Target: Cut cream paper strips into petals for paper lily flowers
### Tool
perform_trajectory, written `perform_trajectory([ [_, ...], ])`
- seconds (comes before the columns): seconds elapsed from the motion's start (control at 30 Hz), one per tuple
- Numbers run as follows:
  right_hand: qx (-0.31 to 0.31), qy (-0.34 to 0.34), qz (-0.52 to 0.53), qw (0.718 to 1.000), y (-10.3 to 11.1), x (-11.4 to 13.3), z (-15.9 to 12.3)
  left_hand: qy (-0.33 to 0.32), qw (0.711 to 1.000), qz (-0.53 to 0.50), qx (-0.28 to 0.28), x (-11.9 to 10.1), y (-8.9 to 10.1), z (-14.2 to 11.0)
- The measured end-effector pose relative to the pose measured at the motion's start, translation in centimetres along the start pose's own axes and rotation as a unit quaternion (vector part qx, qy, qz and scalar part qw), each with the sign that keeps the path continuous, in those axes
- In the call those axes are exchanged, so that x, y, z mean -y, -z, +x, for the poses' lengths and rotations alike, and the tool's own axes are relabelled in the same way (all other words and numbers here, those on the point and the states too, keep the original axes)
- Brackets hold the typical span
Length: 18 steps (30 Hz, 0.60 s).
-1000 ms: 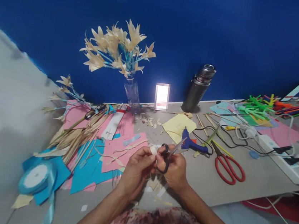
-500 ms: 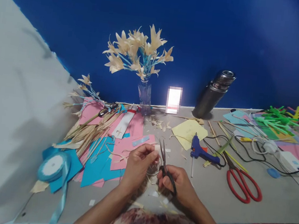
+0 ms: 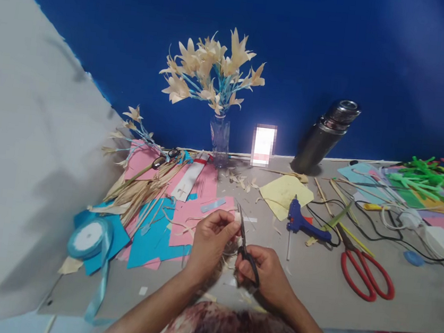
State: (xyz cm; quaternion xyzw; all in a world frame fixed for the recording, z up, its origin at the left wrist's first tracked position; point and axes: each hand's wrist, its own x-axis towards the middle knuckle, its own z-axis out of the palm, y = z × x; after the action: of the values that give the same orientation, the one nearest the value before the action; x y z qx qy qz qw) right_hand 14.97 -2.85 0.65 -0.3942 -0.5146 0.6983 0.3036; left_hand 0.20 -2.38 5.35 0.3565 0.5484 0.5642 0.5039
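My right hand [image 3: 268,272] has its fingers in the handles of small black scissors [image 3: 243,234], whose blades point up and away from me, nearly together. Pinched between the thumb and fingers of my left hand [image 3: 211,236] is a small pale strip [image 3: 237,217], right beside the blades. Whether the strip is husk or paper I cannot tell. Pale scraps lie on the table below and between my hands. Under and left of my left hand are pink paper [image 3: 182,231] and blue paper [image 3: 148,251].
A blue glue gun [image 3: 307,224] and red-handled scissors [image 3: 370,277] lie to the right. Behind stand a vase [image 3: 220,142] of pale flowers [image 3: 213,66] and a dark flask [image 3: 321,143]. A ribbon roll [image 3: 88,237] and dried husks [image 3: 134,194] are at left.
The scissor blades have come together from a wider gap, next to the pale strip in my left hand. The whole view has shifted slightly.
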Motion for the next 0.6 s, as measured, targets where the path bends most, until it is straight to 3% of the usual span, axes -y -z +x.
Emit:
perform_trajectory([
  [0.27,-0.013,0.001,0.002,1.0,-0.01,-0.19,-0.32,0.025,0.995,-0.087,0.041,0.61,0.09,-0.54],
  [0.6,-0.01,0.011,0.002,1.0,-0.02,-0.19,-0.42,0.036,0.994,-0.097,0.039,0.44,-0.09,-1.01],
])
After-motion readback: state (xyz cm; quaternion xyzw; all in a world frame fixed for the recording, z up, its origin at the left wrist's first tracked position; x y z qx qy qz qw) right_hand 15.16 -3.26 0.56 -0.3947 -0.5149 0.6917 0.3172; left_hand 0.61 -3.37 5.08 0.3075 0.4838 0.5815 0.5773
